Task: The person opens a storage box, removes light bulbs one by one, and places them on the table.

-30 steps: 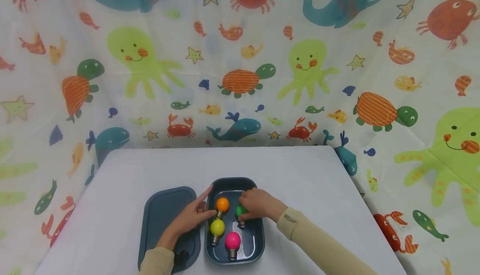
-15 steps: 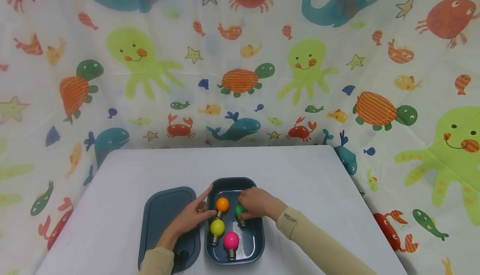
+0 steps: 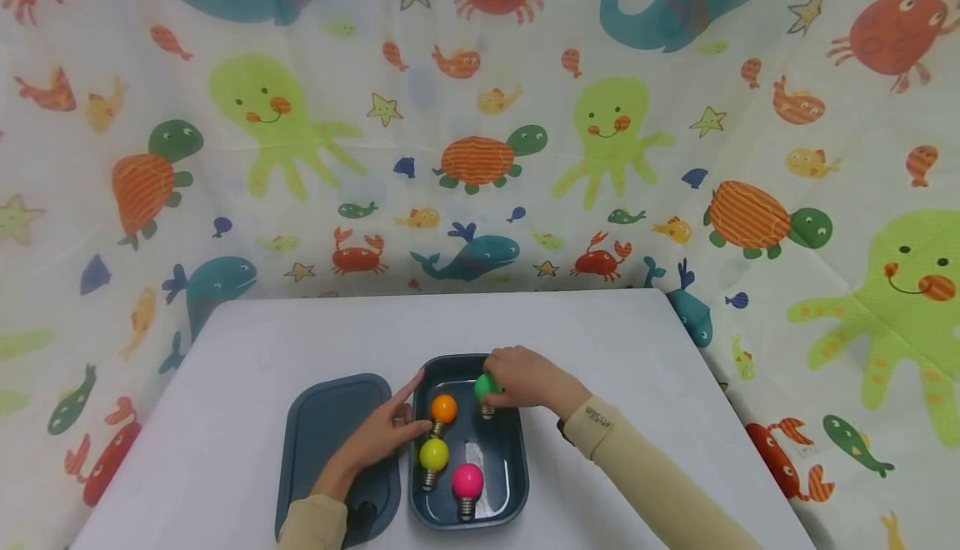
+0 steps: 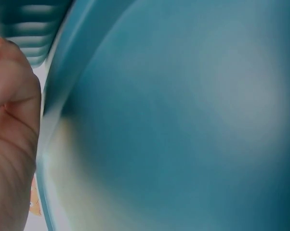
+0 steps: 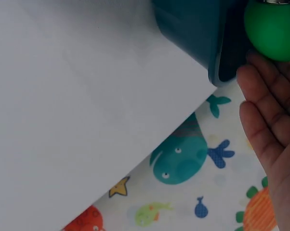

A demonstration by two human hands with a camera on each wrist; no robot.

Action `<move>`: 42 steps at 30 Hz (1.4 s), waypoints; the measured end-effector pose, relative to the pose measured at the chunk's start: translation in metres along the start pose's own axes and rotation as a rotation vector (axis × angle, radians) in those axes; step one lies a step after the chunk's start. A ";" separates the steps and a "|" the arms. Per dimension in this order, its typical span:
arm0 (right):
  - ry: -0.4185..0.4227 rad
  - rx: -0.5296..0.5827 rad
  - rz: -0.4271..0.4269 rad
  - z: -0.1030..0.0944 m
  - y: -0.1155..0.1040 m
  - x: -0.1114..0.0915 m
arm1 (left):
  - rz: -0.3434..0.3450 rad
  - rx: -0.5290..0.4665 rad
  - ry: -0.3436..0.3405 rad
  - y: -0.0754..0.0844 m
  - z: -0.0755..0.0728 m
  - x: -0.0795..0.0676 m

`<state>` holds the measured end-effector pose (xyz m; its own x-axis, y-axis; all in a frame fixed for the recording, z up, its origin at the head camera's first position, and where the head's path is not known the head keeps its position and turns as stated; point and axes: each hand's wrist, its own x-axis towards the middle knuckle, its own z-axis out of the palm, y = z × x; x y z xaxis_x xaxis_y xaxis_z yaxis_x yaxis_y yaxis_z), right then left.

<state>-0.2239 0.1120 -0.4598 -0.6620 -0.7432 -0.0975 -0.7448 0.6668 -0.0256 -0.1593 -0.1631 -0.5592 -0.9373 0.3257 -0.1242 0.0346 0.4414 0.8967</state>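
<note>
My right hand (image 3: 536, 379) pinches a green light bulb (image 3: 486, 386), metal base toward me, over the far right part of a dark blue tub (image 3: 495, 446). The right wrist view shows the same green bulb (image 5: 272, 31) at the fingertips, beside the tub's wall (image 5: 188, 33). My left hand (image 3: 375, 433) rests at the tub's left rim, index finger stretched along it and thumb reaching over the inside. An orange bulb (image 3: 444, 408), a yellow bulb (image 3: 433, 455) and a pink bulb (image 3: 468, 481) lie in the tub, the orange one close to my left thumb.
A dark blue lid (image 3: 318, 425) lies flat left of the tub, partly under my left forearm. Its blurred surface (image 4: 183, 106) fills most of the left wrist view. Behind the white table (image 3: 600, 342) hangs a curtain (image 3: 540, 225) printed with sea animals.
My right hand has moved away from me and slightly up with the green bulb, toward the tub's far right corner. The left hand has stayed at the rim.
</note>
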 end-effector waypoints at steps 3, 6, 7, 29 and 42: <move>0.003 0.016 0.033 -0.005 0.007 -0.002 | -0.002 0.014 0.001 -0.001 0.000 0.000; 0.002 0.042 0.074 -0.009 0.014 -0.005 | -0.003 0.019 0.003 -0.001 0.000 0.000; 0.002 0.052 0.089 -0.009 0.017 -0.006 | -0.003 0.016 0.004 -0.001 0.000 0.000; -0.161 0.178 0.296 0.017 0.064 -0.034 | -0.023 0.005 0.000 -0.002 0.000 0.002; -0.188 0.170 0.306 0.038 0.061 -0.026 | -0.018 0.004 0.000 -0.001 -0.001 0.001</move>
<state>-0.2488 0.1738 -0.4971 -0.8125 -0.4962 -0.3060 -0.4805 0.8673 -0.1305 -0.1611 -0.1637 -0.5598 -0.9377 0.3178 -0.1406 0.0187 0.4503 0.8927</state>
